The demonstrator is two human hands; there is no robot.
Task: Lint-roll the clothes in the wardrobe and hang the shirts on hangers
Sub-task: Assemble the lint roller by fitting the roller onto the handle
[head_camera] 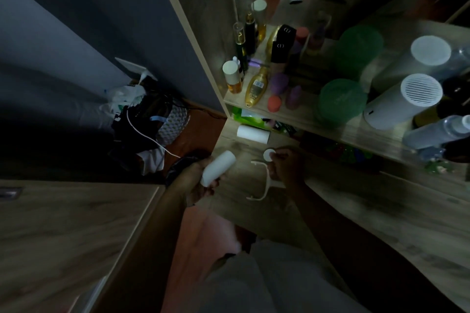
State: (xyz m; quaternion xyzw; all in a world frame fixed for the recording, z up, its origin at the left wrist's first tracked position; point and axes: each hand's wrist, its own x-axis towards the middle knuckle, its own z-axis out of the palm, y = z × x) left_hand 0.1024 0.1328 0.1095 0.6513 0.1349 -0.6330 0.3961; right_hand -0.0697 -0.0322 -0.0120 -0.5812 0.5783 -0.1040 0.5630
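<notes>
The left hand point(202, 185) grips the lower end of a white lint roll point(219, 166), fingers curled round it. The roll tilts toward 1 o'clock over the counter point(318, 211). At its 3 o'clock, the right hand point(287, 168) pinches a round white cap point(268, 154) in its fingertips, and the white roller frame point(264, 187) juts from under its curled fingers. A second white roll point(253, 134) lies on the counter at the cap's 11 o'clock.
</notes>
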